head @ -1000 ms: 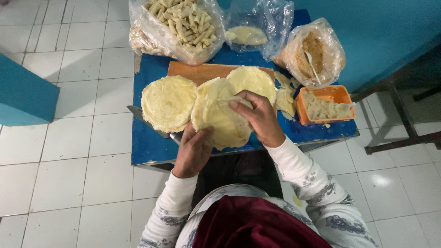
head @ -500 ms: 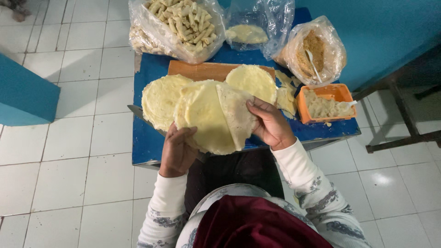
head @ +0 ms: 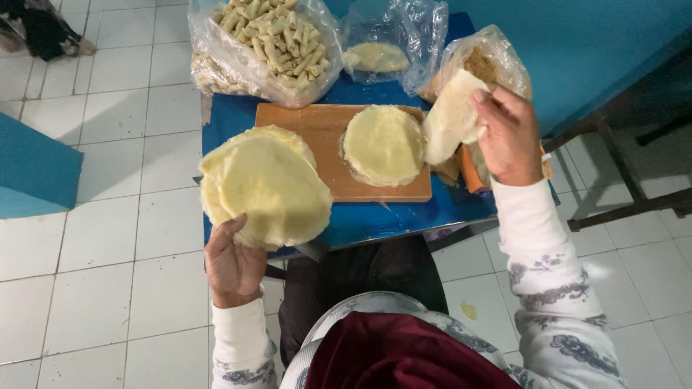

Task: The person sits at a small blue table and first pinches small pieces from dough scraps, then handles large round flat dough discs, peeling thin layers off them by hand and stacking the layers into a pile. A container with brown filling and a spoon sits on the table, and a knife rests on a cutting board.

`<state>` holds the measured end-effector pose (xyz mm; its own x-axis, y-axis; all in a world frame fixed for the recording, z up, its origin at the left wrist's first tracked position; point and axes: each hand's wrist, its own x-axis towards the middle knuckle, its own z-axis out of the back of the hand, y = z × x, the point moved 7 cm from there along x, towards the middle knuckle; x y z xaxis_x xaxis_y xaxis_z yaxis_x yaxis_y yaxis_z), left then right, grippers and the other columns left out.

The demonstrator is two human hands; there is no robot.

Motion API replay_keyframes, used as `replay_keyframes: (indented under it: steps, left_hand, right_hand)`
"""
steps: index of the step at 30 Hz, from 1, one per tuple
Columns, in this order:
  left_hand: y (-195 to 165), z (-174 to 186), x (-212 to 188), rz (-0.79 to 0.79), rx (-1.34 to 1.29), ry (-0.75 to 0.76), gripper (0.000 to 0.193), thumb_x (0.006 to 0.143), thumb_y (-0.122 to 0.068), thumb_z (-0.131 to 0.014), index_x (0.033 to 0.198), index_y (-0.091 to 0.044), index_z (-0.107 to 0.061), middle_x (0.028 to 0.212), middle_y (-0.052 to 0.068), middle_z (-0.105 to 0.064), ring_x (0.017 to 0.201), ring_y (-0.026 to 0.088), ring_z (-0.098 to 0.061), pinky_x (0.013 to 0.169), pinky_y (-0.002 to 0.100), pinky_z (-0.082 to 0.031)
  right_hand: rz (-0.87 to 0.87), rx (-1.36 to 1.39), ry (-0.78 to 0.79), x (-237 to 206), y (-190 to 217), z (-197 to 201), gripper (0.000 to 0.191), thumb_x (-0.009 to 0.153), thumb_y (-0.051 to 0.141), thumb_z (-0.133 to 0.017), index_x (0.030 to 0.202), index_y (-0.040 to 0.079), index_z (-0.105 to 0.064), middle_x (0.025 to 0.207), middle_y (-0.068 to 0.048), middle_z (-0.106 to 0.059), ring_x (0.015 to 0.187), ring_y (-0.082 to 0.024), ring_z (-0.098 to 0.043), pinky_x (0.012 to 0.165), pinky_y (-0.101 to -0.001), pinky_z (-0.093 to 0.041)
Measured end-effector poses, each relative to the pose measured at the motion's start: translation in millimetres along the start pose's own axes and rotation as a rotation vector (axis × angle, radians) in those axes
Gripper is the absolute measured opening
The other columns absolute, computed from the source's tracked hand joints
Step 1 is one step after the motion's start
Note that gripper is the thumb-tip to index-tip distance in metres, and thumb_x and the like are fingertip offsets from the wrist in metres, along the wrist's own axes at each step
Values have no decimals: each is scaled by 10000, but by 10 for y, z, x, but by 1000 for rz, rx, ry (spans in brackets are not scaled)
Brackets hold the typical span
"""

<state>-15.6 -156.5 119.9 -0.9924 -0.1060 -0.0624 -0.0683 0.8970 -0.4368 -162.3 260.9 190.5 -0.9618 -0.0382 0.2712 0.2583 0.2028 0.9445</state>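
Pale yellow, thin and floppy, a stack of round wrappers (head: 265, 189) rests on the left hand (head: 232, 263), whose fingers spread apart underneath with the thumb pressed on the near edge at about 7 o'clock of the stack; the stack hangs over the front left edge of the blue desk (head: 375, 216). The right hand (head: 510, 137) is raised at 2 o'clock, its fingers pinched together on a single wrapper (head: 453, 115) that droops and folds down from the grip. Between the hands, a wooden board (head: 317, 137) lies on the desk with another round pile of wrappers (head: 383, 145) on its right half. At 12 o'clock sits a clear bag of rolled pieces (head: 268, 39), and beside it, toward 1 o'clock, a second clear bag (head: 393, 43). An orange tray (head: 470, 171) shows partly beneath the right hand.
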Motion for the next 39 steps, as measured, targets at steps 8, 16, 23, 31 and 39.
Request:
replay_keyframes:
  steps: [8, 16, 23, 31, 39]
  left_hand:
    - [-19, -51, -34, -85, -80, 51, 561, 1076, -118, -500, 1601, -17, -331, 1580, 144, -481, 1450, 299, -491, 1221, 491, -403]
    - [68, -551, 63, -49, 86, 66, 620, 1081, -403, -445, 1615, -128, -289, 1615, 104, -412, 1450, 313, -446, 1155, 512, -406]
    - [381, -800, 238, 22, -17, 174, 630, 1079, -411, -470, 1610, -128, -281, 1605, 92, -406, 1451, 305, -437, 1180, 527, -379]
    - [710, -1071, 305, 76, -40, 298, 576, 1129, -391, -421, 1596, -69, -323, 1554, 114, -463, 1414, 264, -472, 1170, 439, -397]
    - [704, -1069, 291, 74, 43, 282, 563, 1118, -352, -425, 1569, -28, -331, 1498, 114, -504, 1359, 244, -521, 1162, 427, -410]
  right_hand:
    - [535, -956, 198, -469, -303, -1248, 312, 927, 2, -666, 1232, 35, -717, 1254, -170, -723, 1145, -327, -708, 981, -385, -562]
    - [596, -1091, 267, -616, -321, -1359, 595, 765, -28, -677, 1356, 4, -620, 1353, -213, -649, 1263, -408, -608, 1101, -483, -471]
    - [533, -939, 277, -562, 52, -1481, 408, 983, 57, -667, 1388, 46, -621, 1386, -177, -651, 1326, -352, -607, 1109, -461, -485]
    - [668, -716, 303, -759, 774, -2156, 341, 887, 231, -791, 1105, 5, -659, 1087, -151, -651, 1028, -336, -645, 884, -400, -528]
    - [122, -333, 402, -444, 294, -1974, 122, 997, 95, -703, 1040, -16, -727, 1013, -21, -699, 894, -70, -628, 795, -237, -519]
